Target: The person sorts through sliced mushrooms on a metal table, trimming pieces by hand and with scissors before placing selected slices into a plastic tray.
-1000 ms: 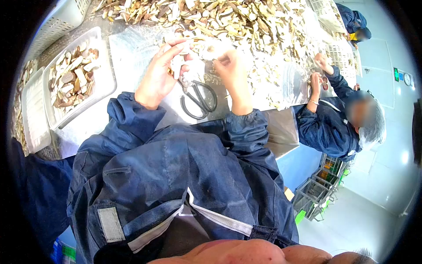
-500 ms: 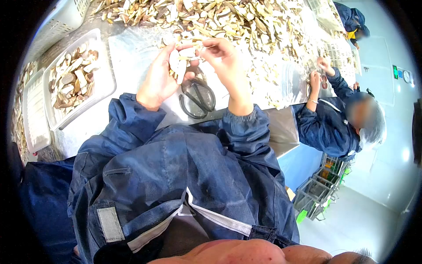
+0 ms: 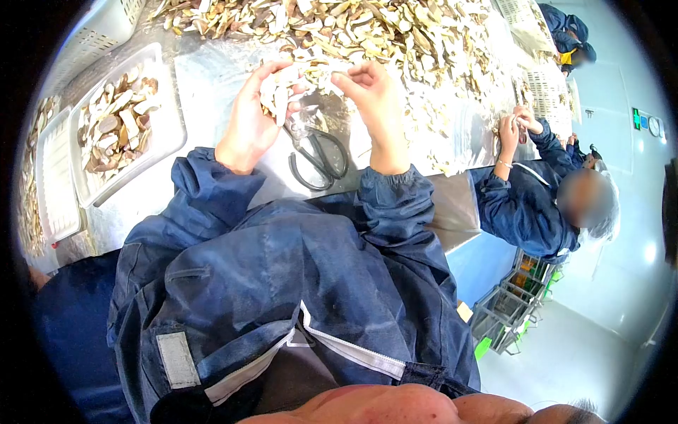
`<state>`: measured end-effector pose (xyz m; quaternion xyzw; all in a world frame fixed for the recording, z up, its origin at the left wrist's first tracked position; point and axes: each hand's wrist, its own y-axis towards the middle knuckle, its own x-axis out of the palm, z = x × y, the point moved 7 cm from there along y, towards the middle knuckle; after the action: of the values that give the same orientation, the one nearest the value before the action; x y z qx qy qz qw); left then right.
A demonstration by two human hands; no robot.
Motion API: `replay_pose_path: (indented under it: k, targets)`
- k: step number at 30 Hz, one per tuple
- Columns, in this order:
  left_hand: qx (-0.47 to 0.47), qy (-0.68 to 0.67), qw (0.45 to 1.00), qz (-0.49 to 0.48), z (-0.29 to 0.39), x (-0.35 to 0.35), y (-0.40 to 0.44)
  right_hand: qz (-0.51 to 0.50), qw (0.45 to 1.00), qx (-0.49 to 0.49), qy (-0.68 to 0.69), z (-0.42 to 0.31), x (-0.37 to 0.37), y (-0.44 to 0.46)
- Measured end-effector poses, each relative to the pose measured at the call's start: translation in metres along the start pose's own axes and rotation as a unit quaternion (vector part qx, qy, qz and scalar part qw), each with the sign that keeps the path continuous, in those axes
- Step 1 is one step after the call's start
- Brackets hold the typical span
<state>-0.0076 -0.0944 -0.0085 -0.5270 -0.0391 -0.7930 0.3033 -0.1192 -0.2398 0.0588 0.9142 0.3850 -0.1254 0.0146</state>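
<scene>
My left hand (image 3: 251, 120) is curled around several pale mushroom slices (image 3: 277, 90), which lie on its palm and fingers. To the right, apart from them, my right hand (image 3: 378, 106) is raised with its fingers bent towards the thumb. Whatever may be between those fingertips is too small to make out. Black-handled scissors (image 3: 332, 159) lie on the table just below and between my hands, their blades pointing away from me. Beyond my hands spreads a large pile of sliced mushrooms (image 3: 395, 32), brown-edged and cream inside.
At the left, a white plastic tub (image 3: 173, 131) holds more mushroom slices, beside a white tray (image 3: 60, 187). White perforated baskets (image 3: 106, 35) stand at the far left and far right. A co-worker (image 3: 537, 191) in blue handles something at the right; another person (image 3: 565, 32) is farther back.
My right hand has drawn away to the right from the slices in my left hand. My left hand has turned slightly with the slices. The scissors stay in place.
</scene>
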Motion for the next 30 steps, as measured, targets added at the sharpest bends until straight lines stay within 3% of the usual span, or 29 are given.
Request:
replay_pose_path:
  k: [2, 4, 5, 7, 10, 13, 17, 21, 25, 27, 30]
  targets:
    - [-0.03, -0.014, 0.999, -0.016, -0.003, 0.007, -0.003, -0.078, 0.988, -0.01, 0.134, -0.021, 0.025, -0.008]
    - [-0.047, -0.023, 0.998, -0.031, -0.004, 0.011, -0.004, -0.076, 0.986, -0.034, 0.144, -0.026, 0.033, -0.005]
    - [-0.051, -0.027, 0.998, -0.037, -0.004, 0.011, -0.003, -0.047, 0.998, -0.035, 0.0, -0.021, 0.028, -0.001]
    - [-0.054, -0.028, 0.998, -0.036, -0.002, 0.011, -0.002, 0.012, 0.958, -0.034, -0.286, -0.007, 0.013, 0.006]
    - [-0.051, -0.036, 0.998, -0.031, -0.002, 0.007, -0.003, 0.051, 0.913, -0.041, -0.403, 0.01, 0.013, -0.002]
    - [-0.049, -0.065, 0.993, -0.087, -0.001, 0.009, -0.001, 0.045, 0.922, -0.02, -0.385, 0.023, 0.01, -0.003]
    - [-0.056, -0.075, 0.991, -0.091, -0.003, 0.009, 0.0, 0.083, 0.938, -0.04, -0.334, 0.014, 0.003, -0.002]
    - [-0.065, -0.097, 0.988, -0.096, -0.007, 0.003, 0.001, 0.011, 0.993, -0.072, -0.096, -0.037, 0.018, -0.015]
    - [-0.056, -0.094, 0.992, -0.061, -0.006, 0.009, 0.003, -0.051, 0.959, -0.138, -0.243, -0.062, 0.049, -0.029]
    - [-0.045, -0.077, 0.996, -0.026, -0.004, 0.011, 0.0, -0.017, 0.946, -0.191, -0.26, -0.074, 0.056, -0.035]
    - [-0.067, -0.141, 0.974, -0.165, -0.006, 0.009, 0.001, -0.024, 0.933, -0.231, -0.273, -0.073, 0.073, -0.044]
